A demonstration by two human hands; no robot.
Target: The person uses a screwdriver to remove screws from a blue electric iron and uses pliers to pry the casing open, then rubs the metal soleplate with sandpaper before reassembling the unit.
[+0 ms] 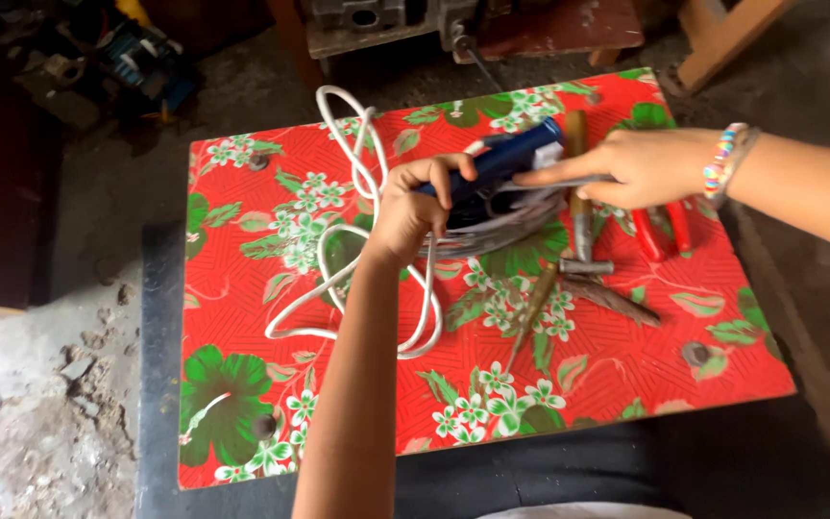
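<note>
Left hand [413,207] clenched round dark-blue plastic handle of corded appliance with metal base [501,187]; looks weighty, rigid. Right hand [641,165] fingers extended, resting on its front, gripping nothing. Limp white cord [353,279] trails; handle safest hold.

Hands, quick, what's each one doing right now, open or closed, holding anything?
Left hand: closed around the handle of the blue iron.
Right hand: fingers extended flat, resting on the iron's other end; whether it grips cannot be told.

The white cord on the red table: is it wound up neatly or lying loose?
Lying loose. The white cord sprawls in open, uneven loops over the flowered table, beside the left hand; nothing ties it.
</note>
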